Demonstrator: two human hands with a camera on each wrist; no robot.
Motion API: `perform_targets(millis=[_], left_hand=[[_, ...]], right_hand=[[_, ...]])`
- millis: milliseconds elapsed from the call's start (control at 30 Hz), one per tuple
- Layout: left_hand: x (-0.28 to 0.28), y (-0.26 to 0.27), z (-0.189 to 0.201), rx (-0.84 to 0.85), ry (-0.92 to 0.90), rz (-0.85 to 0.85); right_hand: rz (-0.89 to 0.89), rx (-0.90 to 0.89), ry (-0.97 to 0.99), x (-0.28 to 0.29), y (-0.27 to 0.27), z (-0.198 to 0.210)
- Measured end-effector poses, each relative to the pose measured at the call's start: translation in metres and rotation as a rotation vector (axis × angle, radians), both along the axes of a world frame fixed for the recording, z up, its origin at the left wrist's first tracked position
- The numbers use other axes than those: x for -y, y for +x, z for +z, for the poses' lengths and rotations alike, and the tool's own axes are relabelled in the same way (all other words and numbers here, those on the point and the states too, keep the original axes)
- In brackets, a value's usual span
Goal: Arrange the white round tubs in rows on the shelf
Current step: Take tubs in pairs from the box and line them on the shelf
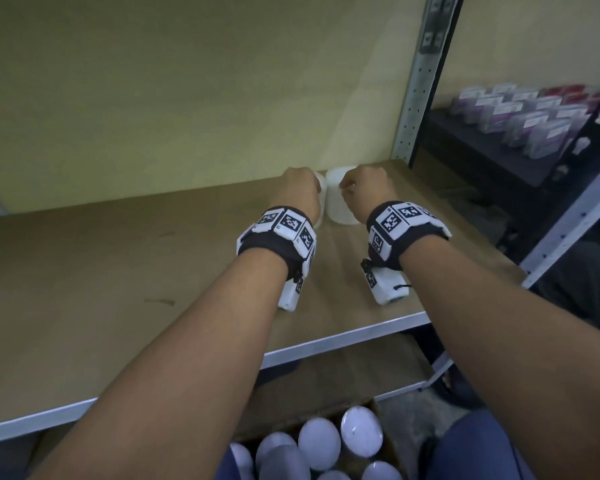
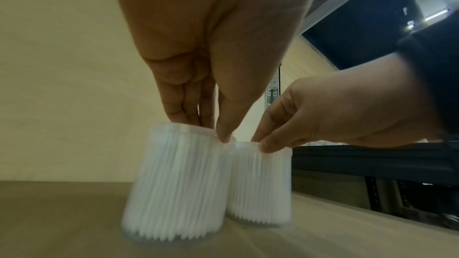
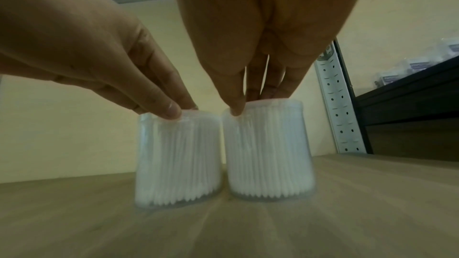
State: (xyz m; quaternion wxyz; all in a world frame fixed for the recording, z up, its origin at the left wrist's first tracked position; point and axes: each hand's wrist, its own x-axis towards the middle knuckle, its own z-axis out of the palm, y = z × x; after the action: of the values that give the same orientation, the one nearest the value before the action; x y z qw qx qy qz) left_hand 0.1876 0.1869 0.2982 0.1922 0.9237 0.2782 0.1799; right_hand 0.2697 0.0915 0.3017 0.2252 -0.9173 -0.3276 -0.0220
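Two white round tubs stand side by side on the wooden shelf (image 1: 118,289), close to the back wall. My left hand (image 2: 206,127) pinches the top rim of the left tub (image 2: 176,183) between thumb and fingers. My right hand (image 3: 250,103) pinches the rim of the right tub (image 3: 268,154) the same way. In the head view my left hand (image 1: 300,188) hides most of the left tub (image 1: 321,206), while my right hand (image 1: 364,188) sits over the right tub (image 1: 340,206). The tubs' sides nearly touch.
A cardboard box (image 1: 392,448) with several more white tubs sits below the shelf front edge (image 1: 326,346). A perforated metal post (image 1: 416,81) bounds the shelf on the right. Beyond it a dark shelf (image 1: 482,150) carries several small packs. The yellow wall (image 1: 187,81) closes the back.
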Motion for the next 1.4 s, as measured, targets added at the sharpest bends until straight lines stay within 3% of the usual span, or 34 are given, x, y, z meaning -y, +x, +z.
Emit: perform_targets(millis=[433,767,1033,1400], left_hand=[[-0.048,0.065,-0.007,0.020,0.055,0.025],[-0.056,0.080,0.000,0.006,0.019,0.000],[-0.056,0.026,0.022,-0.042,0.012,-0.109],[0.031,-0.085,0.037,-0.125,0.018,-0.088]], right_hand=[[0.036,0.072,-0.011,-0.047,0.068,-0.009],[0.036,0.010,-0.149,-0.064,0.091,-0.003],[0.118,0.138,-0.184,-0.005,0.067,0.006],[0.217,0.057,-0.152,0.066,-0.062,0.024]])
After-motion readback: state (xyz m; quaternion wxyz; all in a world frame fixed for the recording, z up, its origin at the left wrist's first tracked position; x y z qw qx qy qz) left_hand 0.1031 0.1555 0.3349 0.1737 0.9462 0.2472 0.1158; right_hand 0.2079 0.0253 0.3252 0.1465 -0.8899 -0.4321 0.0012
